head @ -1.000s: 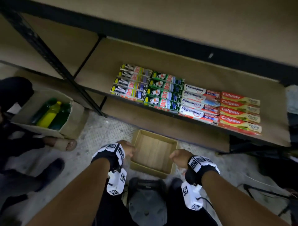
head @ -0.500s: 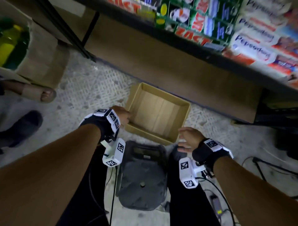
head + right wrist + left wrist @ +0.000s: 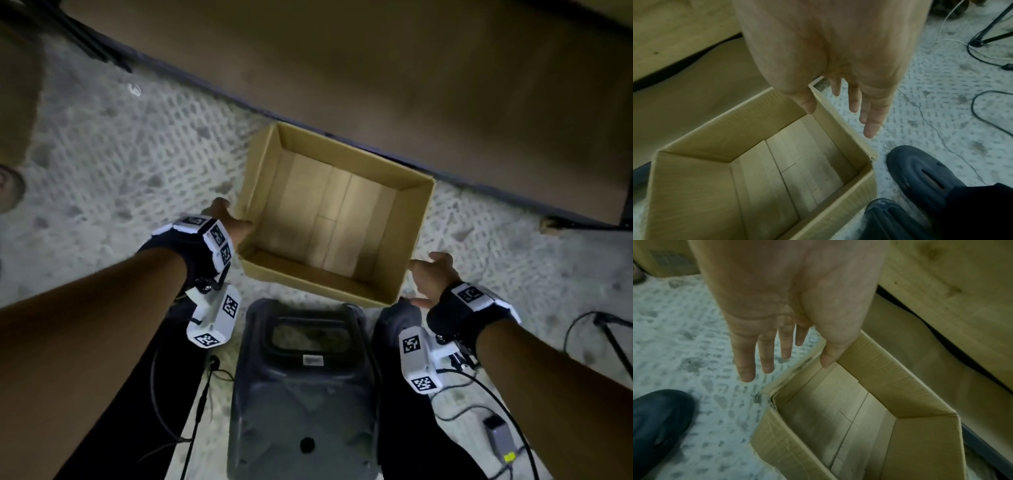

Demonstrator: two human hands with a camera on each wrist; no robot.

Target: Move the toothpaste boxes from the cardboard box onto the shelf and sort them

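The cardboard box [image 3: 407, 233] sits on the floor in front of the shelf, and its inside is bare. No toothpaste boxes show in any view. My left hand [image 3: 229, 216] is at the box's left wall. In the left wrist view, the left hand [image 3: 789, 363] has its thumb on the rim of the box [image 3: 890, 363] and its fingers straight outside the wall. My right hand [image 3: 430, 277] hovers by the right front corner, fingers spread. In the right wrist view, the right hand [image 3: 840, 116] straddles the side wall of the box [image 3: 694, 186] above its rim, holding nothing.
The shelf's bottom board [image 3: 376, 68] runs behind the box. A dark plastic stool [image 3: 305, 394] stands between my legs. Cables and a power adaptor [image 3: 498, 437] lie on the floor at right. My dark shoes [image 3: 657, 421] [image 3: 925, 172] flank the box.
My head has tilted down, so the shelf with the sorted toothpaste boxes has left the view. My right hand has come off the box's right side and opened.
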